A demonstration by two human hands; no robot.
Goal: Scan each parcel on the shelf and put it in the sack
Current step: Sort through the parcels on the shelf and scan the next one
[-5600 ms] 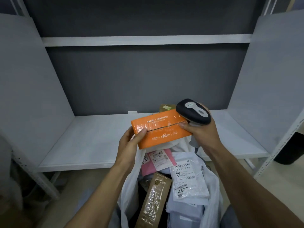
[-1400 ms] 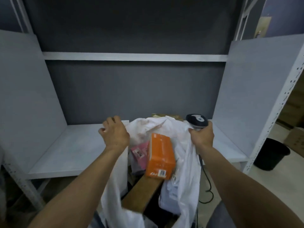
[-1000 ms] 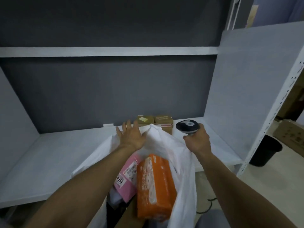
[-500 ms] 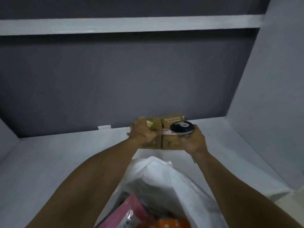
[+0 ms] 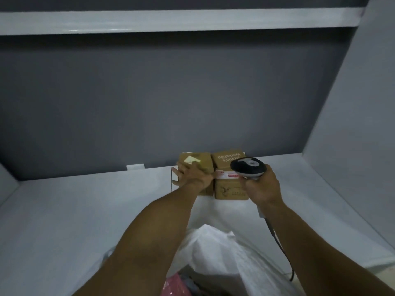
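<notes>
Two small brown cardboard boxes stand side by side at the back of the white shelf (image 5: 85,210). My left hand (image 5: 193,175) lies on the left box (image 5: 203,162), fingers wrapped over its top and front. The right box (image 5: 226,159) carries printed lettering and a red-and-white label. My right hand (image 5: 261,186) grips the black and grey scanner (image 5: 248,167) just in front of the right box, its cable trailing down. The white sack (image 5: 224,253) stands open below, with a pink parcel (image 5: 175,288) showing inside.
A dark grey back wall closes the shelf bay. A grey side panel (image 5: 352,124) rises on the right, and an upper shelf board (image 5: 171,20) runs overhead. A small white tag (image 5: 135,167) sits at the back edge.
My left hand let go of the sack rim and reached to the back onto the left box. My right hand with the scanner followed to the boxes. The orange box lies in the sack.
</notes>
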